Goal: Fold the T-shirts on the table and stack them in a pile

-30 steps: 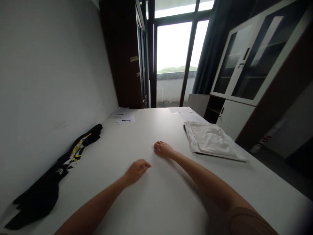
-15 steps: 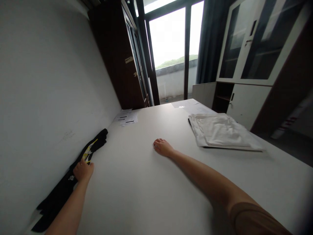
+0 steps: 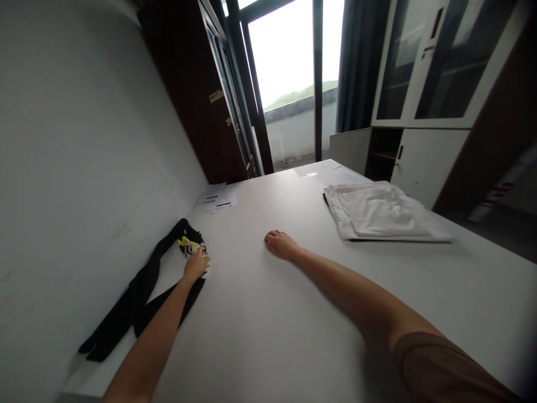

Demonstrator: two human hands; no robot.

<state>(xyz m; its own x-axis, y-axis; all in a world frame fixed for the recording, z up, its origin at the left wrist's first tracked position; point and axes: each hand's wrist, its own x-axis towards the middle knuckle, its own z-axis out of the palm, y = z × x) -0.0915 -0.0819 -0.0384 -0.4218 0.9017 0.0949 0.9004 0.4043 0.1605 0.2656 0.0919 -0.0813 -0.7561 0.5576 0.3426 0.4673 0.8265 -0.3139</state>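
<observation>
Along the wall on the left lies a black garment (image 3: 145,280), bunched into long strips with a yellow and white print showing near its upper end. My left hand (image 3: 196,266) is closed on the printed part, which stands slightly off from the rest of the cloth. Part of the garment is hidden behind my left forearm. On the white table (image 3: 247,313), near its middle, rests my right hand (image 3: 281,245), palm down with the fingers lying on the surface and nothing in them.
Folded white cloth (image 3: 377,210) lies in a stack at the right, with a dark edge beneath it. Printed papers (image 3: 218,196) sit by the wall at the far left, and another sheet (image 3: 323,172) at the far end. A white cabinet (image 3: 436,157) stands beyond the right edge.
My left hand has moved right and slightly up, drawing the printed part of the black garment away from the wall and spreading it into a loop. My right hand stays on the table.
</observation>
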